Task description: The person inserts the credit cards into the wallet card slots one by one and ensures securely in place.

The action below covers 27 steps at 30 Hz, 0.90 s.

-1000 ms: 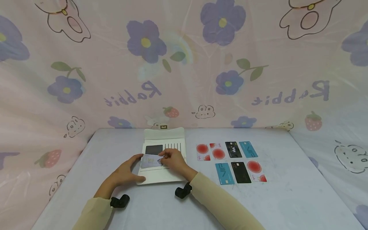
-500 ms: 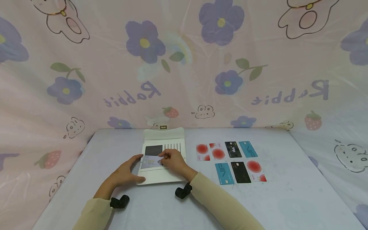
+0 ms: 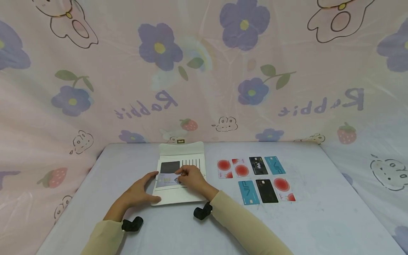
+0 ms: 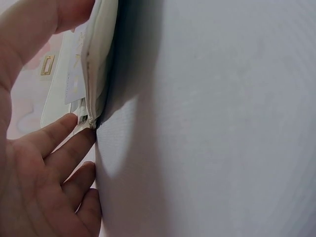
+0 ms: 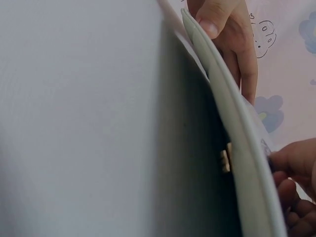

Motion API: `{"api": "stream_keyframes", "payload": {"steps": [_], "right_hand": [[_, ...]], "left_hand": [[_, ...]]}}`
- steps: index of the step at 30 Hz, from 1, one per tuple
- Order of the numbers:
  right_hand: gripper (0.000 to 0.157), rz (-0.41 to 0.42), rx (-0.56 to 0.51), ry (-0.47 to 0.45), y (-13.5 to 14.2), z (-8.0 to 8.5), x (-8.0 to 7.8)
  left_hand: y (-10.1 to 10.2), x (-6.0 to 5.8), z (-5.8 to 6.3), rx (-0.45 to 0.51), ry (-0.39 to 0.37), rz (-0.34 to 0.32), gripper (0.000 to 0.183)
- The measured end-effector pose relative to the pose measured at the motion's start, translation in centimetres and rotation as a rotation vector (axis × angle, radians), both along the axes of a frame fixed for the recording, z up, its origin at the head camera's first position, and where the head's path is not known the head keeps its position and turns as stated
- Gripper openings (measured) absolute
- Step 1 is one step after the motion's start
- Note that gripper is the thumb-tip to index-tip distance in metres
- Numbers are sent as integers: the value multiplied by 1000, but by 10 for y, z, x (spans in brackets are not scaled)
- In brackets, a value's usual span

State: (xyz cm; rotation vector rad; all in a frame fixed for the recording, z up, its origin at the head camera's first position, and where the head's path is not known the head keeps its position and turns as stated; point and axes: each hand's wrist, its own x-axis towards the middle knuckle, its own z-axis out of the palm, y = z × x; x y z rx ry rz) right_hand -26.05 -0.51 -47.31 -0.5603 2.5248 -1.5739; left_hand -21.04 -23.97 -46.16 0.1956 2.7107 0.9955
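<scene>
An unfolded white wallet [image 3: 172, 196] lies on the table, its flap at the far end with a gold clasp [image 4: 47, 64]. My right hand [image 3: 193, 178] pinches the right end of a pale lavender VIP card [image 3: 165, 180], which lies flat over the wallet's middle, below a dark rectangle [image 3: 170, 166]. My left hand [image 3: 137, 193] holds the wallet at its left side, thumb on the near-left corner and index finger at the left edge beside the card. In the left wrist view the fingertips meet the wallet's edge.
Right of the wallet, several cards lie in two rows on the white table [image 3: 315, 219]: red-and-white ones [image 3: 282, 188], black ones [image 3: 267, 191] and blue ones [image 3: 249, 192]. A printed curtain [image 3: 210, 85] hangs behind the table.
The VIP card has shifted slightly toward the near side and turned flatter, so its lettering shows more clearly. Both hands stay in nearly the same place.
</scene>
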Motion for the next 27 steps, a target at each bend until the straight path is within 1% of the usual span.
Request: {"api": "stream_keyframes", "payload": {"steps": [8, 27], "right_hand": [[15, 5, 16, -11, -1, 2, 1], [15, 22, 40, -21, 1, 3, 0]], "left_hand": [[1, 2, 3, 1, 1, 2, 103], [2, 2, 2, -13, -7, 6, 103]]}}
